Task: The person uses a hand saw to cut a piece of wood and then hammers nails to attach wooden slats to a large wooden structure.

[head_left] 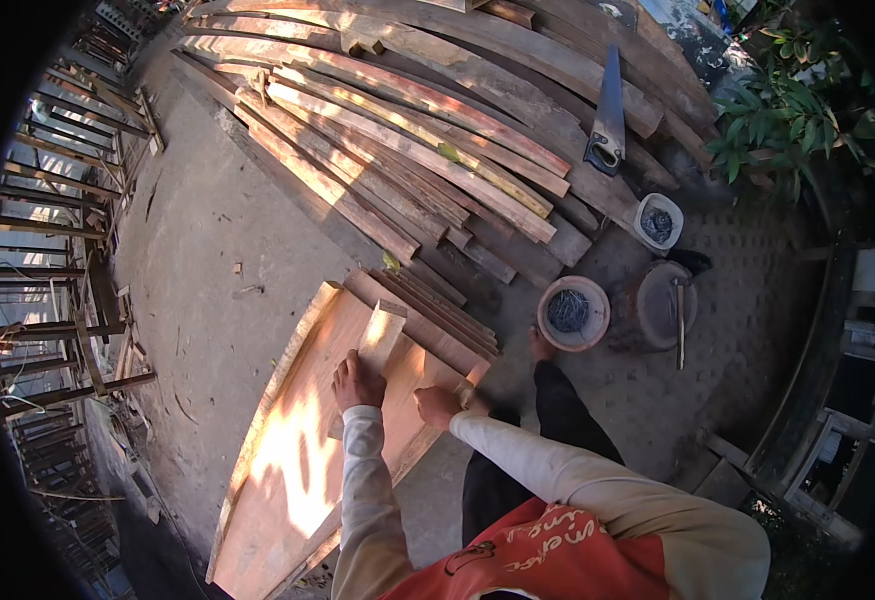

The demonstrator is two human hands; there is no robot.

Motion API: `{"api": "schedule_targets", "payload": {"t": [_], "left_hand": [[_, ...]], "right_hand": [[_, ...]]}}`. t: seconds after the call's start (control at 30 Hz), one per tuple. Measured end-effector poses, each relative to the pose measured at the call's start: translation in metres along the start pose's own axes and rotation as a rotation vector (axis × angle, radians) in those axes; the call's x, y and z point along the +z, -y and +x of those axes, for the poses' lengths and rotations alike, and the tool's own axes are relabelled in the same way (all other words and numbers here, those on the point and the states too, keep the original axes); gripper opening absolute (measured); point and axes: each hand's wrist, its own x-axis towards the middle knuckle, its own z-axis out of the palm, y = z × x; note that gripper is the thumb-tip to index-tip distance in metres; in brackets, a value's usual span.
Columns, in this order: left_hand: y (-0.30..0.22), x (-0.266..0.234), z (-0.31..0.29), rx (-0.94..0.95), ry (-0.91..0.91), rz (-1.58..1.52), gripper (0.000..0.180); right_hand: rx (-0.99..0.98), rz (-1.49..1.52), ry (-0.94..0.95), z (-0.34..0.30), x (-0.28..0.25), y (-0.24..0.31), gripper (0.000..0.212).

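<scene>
Underneath left hand [358,383] — wooden piece [384,335].

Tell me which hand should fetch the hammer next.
Probably the right hand: it is nearer the hammer, which lies off to the person's right, while the left hand is farther away and is on the short wooden piece.

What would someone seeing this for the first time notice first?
Probably the fan of long wooden planks sweeping across the top, with a handsaw lying on it at upper right. Then the sunlit wooden panel at lower centre, where the person's left hand is on a short piece of wood, with the right hand close by. To the right sits a round bowl of thin metal pieces.
</scene>
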Motion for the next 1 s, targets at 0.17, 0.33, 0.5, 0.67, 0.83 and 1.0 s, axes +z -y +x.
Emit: {"api": "schedule_targets", "payload": {"t": [0.17,0.33,0.5,0.67,0.83,1.0], "left_hand": [[-0.007,0.006,0.015,-0.003,-0.009,0.048,0.064],[-0.019,-0.025,0.03,0.013,0.067,-0.169,0.079],[-0.026,-0.083,0.041,-0.038,0.037,-0.892,0.073],[-0.017,-0.042,0.045,-0.172,0.098,-1.701,0.064],[0.012,0.034,0.015,-0.473,0.151,-1.997,0.055],[0.054,0.092,-0.011,-0.598,0.154,-1.663,0.045]], "right_hand": [[-0.003,0.724,0.173,-0.015,-0.054,0.005,0.02],[0.132,1.425,0.138,-0.036,-0.092,-0.025,0.017],[0.117,1.265,0.038,-0.064,-0.121,-0.026,0.023],[-0.276,0.433,-0.218,-0.093,-0.1,-0.014,0.04],[0.117,0.776,0.128,-0.116,-0.069,-0.019,0.042],[0.208,0.961,0.189,-0.116,-0.019,-0.028,0.037]]}}
